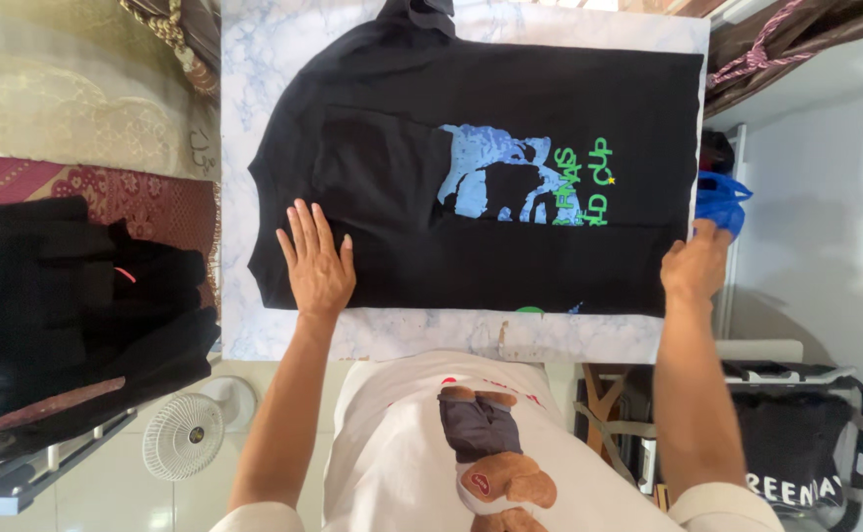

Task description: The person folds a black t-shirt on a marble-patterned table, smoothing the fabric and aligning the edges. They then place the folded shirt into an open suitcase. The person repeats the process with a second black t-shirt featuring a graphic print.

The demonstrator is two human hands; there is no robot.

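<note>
Black printed t-shirt (510, 167) lies flat across marble-patterned table (274, 49), left hand (316, 264) at 7 o'clock, fingers spread, palm pressing the fabric to pin it, right hand (695, 264) at 4 o'clock pinching the shirt's edge to keep it taut.

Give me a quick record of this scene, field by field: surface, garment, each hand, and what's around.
surface: marble-pattern table
garment: black T-shirt with blue and green print, spread flat, partly folded
left hand: palm down, fingers spread, pressing the shirt near one end
right hand: at the shirt's other end by the table edge, fingers curled over the hem
left of table: pile of dark clothes on patterned fabric
below table: small white fan on the floor
right: blue bag, dark basket
</note>
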